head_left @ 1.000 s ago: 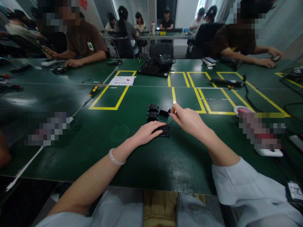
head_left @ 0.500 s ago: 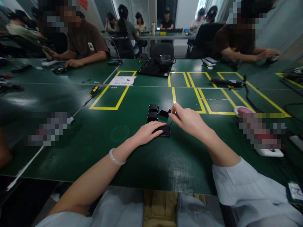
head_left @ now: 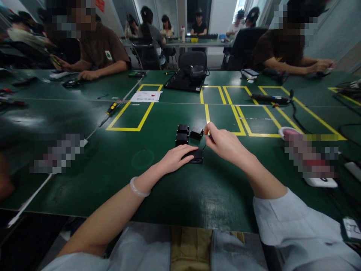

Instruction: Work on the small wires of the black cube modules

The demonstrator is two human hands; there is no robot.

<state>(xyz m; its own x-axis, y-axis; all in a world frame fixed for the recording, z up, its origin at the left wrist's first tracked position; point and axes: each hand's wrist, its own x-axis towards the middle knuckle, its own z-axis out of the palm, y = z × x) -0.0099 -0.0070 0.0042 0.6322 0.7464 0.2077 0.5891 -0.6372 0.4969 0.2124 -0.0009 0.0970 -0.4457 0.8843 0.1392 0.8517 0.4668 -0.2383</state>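
Observation:
My left hand (head_left: 178, 157) lies low over a small black block (head_left: 198, 155), fingers across its far side and thumb on its near side, holding it against the table. My right hand (head_left: 222, 142) is closed in a pinch around a thin dark tool that looks like a screwdriver (head_left: 205, 146). Its shaft slants down to the block's right side; the tip is too small to make out, and the fingers hide most of the handle. Just beyond are two similar black blocks (head_left: 182, 134) with shiny corner points, in a row, and another, tilted black block (head_left: 196, 132).
The green table (head_left: 169, 199) carries yellow tape outlines. A yellow-black screwdriver (head_left: 112, 108) lies to the left, a printed sheet (head_left: 146, 96) farther back. To the right are a blurred-out device (head_left: 321, 182) and a black corded tool (head_left: 270, 98). Co-workers sit across the table.
My right hand has shifted very slightly, its fingertips turning a little around the tool. My left hand and the black blocks stay where they were.

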